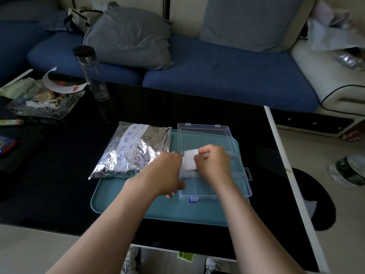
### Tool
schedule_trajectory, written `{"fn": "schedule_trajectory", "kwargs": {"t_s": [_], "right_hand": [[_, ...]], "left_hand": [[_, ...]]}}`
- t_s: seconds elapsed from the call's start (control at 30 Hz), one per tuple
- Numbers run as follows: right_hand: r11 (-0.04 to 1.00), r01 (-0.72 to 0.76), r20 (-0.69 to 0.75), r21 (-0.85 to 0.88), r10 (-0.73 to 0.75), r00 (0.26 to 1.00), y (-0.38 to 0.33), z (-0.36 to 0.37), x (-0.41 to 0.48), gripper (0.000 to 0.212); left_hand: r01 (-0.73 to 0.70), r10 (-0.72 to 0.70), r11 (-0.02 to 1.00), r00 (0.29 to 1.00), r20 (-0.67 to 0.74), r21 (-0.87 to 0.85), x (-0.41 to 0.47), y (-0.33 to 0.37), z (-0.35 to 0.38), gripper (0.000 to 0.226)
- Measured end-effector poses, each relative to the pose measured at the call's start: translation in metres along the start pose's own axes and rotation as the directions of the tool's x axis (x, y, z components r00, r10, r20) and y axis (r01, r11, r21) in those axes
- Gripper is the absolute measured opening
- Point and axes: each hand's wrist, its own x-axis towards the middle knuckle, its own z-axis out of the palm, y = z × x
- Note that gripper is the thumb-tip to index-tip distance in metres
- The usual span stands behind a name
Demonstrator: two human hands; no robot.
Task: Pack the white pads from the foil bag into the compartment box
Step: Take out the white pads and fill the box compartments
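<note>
Left of my fingers point(204, 150) the bulging foil bag point(130, 149) blocks the way; just beyond them the box's lid point(205, 138) lies open. On their near side, bare tray point(187, 210) and dark tabletop point(59, 184) leave passing room

A teal tray point(138, 204) is laid on a black glass table point(59, 175), toward five o'clock of the tabletop. At eleven o'clock a clear bottle point(92, 76) with a black cap is stood upright, and a glass dish point(39, 107) heaped with wrappers is set at ten o'clock. Beyond the table, at twelve o'clock, a blue sofa point(217, 76) is seen, with a grey cushion point(128, 36) propped on it. A crushed plastic bottle point(349, 171) is left on the floor at three o'clock.
</note>
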Motion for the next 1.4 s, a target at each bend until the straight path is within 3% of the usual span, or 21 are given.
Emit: {"fn": "schedule_trajectory", "kwargs": {"t_s": [0.23, 0.4, 0.57, 0.67, 0.73, 0.8, 0.87, 0.93, 1.1, 1.17, 1.4], "right_hand": [[0.991, -0.002, 0.077, -0.131, 0.012, 0.997, 0.006, 0.018, 0.004, 0.017], [0.977, 0.115, 0.058, -0.182, -0.106, 0.993, 0.007, 0.022, 0.002, 0.008], [0.926, 0.247, 0.064, -0.286, -0.238, 0.969, 0.009, 0.024, -0.002, 0.011], [0.863, 0.341, 0.161, -0.372, -0.302, 0.94, 0.005, 0.026, 0.0, 0.017], [0.823, 0.369, 0.237, -0.433, -0.291, 0.927, 0.001, 0.026, -0.001, 0.015], [0.813, 0.368, 0.258, -0.452, -0.275, 0.926, -0.004, 0.022, -0.005, 0.019], [0.85, 0.333, 0.207, -0.407, -0.269, 0.94, -0.01, 0.019, -0.009, 0.025], [0.895, 0.316, 0.126, -0.315, -0.291, 0.949, -0.017, 0.018, -0.011, 0.028], [0.964, 0.263, 0.06, -0.022, -0.262, 0.963, -0.035, 0.027, -0.017, 0.022], [0.975, 0.215, 0.049, 0.063, -0.218, 0.975, -0.04, 0.031, -0.018, 0.019], [0.978, 0.152, 0.136, 0.145, -0.172, 0.976, -0.048, 0.051, -0.015, 0.017]], "left_hand": [[-0.004, -0.009, 0.978, 0.998, 0.062, 0.211, -0.004, 0.003, 0.005, 0.037], [-0.031, 0.017, 0.935, 0.999, 0.042, 0.355, -0.005, 0.003, 0.007, 0.04], [-0.041, 0.004, 0.942, 0.994, 0.113, 0.334, -0.008, 0.006, 0.003, 0.032], [-0.047, 0.008, 0.968, 0.988, 0.156, 0.247, -0.011, 0.006, -0.002, 0.025], [-0.056, 0.043, 0.984, 0.996, 0.08, 0.168, -0.01, 0.005, -0.006, 0.011], [-0.065, 0.098, 0.982, 0.978, -0.182, 0.179, -0.006, 0.002, -0.01, 0.012], [-0.007, 0.081, 0.987, 0.885, -0.459, 0.159, -0.004, -0.003, -0.015, 0.02], [0.068, 0.012, 0.992, 0.795, -0.607, 0.11, -0.004, -0.009, -0.021, 0.016], [0.308, -0.138, 0.924, 0.82, -0.556, 0.225, -0.009, -0.026, -0.024, 0.065], [0.348, -0.197, 0.916, 0.824, -0.532, 0.2, -0.008, -0.032, -0.024, 0.074], [0.271, -0.189, 0.96, 0.815, -0.548, 0.072, -0.004, -0.045, -0.029, 0.026]]}}
